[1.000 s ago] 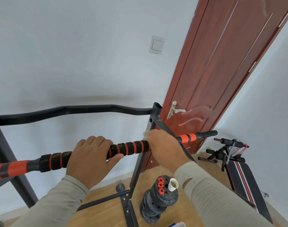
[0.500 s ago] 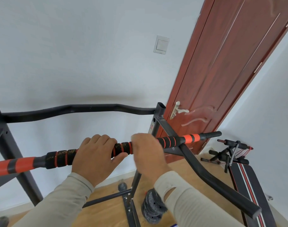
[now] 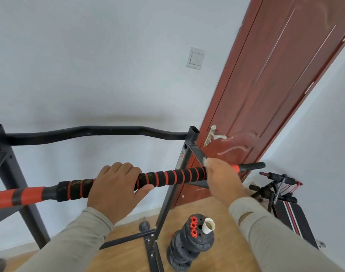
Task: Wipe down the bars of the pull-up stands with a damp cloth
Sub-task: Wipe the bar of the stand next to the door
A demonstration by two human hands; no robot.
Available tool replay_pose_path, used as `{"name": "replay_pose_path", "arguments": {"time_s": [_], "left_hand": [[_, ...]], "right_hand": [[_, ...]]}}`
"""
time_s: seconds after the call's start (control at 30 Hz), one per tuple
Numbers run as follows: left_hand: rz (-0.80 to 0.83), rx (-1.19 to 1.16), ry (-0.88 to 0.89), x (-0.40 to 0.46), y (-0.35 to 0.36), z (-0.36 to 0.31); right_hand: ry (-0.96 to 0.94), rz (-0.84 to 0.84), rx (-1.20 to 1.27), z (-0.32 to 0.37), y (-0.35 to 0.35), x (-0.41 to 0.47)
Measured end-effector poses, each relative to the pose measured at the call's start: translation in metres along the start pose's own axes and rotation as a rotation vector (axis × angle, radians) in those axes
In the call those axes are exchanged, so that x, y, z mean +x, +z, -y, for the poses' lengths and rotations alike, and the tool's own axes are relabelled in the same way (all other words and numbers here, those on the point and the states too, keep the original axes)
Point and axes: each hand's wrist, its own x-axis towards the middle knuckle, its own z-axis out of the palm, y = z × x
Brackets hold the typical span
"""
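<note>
Both hands on the striped bar: left hand gripping bare, right hand clenching a pale cloth round it.

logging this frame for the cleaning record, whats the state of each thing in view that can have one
left hand: grips the black and red striped foam bar
right hand: wrapped round the same bar further right, a bit of white cloth showing above the fingers
reddish-brown wooden door: closed, silver lever handle level
white paper cup: tipped on its side on the stack of black weight plates
</note>
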Motion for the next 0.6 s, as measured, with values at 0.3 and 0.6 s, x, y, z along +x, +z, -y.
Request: {"name": "replay_pose_path", "arguments": {"time_s": [0.3, 0.6], "left_hand": [[0.017, 0.0, 0.001, 0.001, -0.004, -0.001], [0.051, -0.024, -0.028, -0.001, -0.008, -0.004]], "right_hand": [[-0.084, 0.067, 0.954, 0.085, -0.003, -0.021], [0.387, 0.218, 1.857, 0.045, -0.018, 0.004]]}}
